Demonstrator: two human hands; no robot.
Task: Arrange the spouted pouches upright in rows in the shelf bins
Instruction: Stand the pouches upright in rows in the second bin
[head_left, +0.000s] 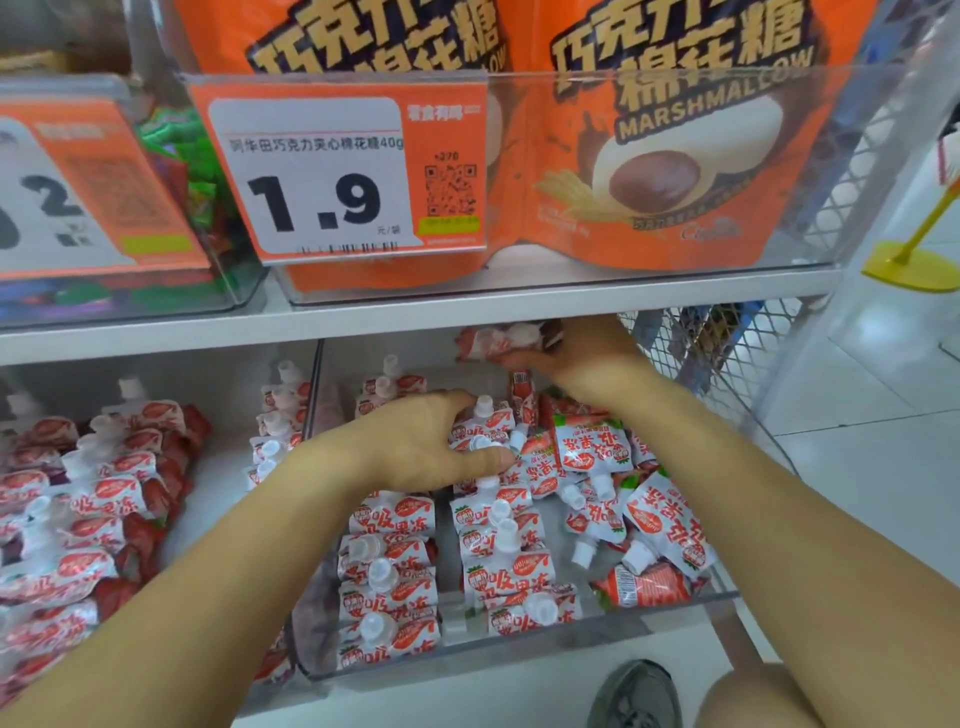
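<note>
Strawberry jelly pouches (592, 452): soft, light, slippery film; take them by the stiff white spout. Two rows stand in the clear bin (519, 642), the rest heaped right. Your left hand (436, 441) presses the row; your right hand (566, 353) grips one pouch at the back.

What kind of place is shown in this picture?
Most likely a shop aisle. A price tag reading 1.9 is clipped to a clear bin of marshmallow bags, and the bins below hold many identical pouches.
</note>
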